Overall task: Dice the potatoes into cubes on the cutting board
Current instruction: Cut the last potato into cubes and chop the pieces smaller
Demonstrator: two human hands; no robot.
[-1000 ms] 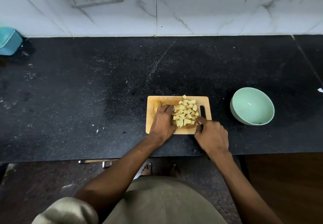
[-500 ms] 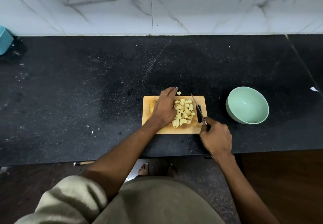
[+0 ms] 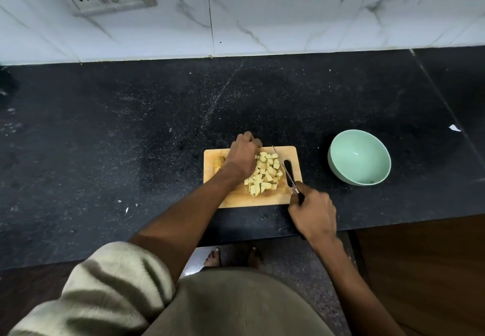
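— Black stone desk (image 3: pixel 131 139), near edge: what's listed?
— Wooden cutting board (image 3: pixel 294 153), potato cubes (image 3: pixel 265 173) heaped centre. Left hand (image 3: pixel 242 156) fingers curled at far edge, contents unclear. Right hand (image 3: pixel 313 211) grips knife (image 3: pixel 286 170). Mint bowl (image 3: pixel 359 157) right.

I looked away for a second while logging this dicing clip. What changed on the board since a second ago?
The left hand slid from the board's near side to its far edge, fingers curled there. The right hand swung the knife out to the right of the cubes. Cubes, uncut piece and bowl stayed put.
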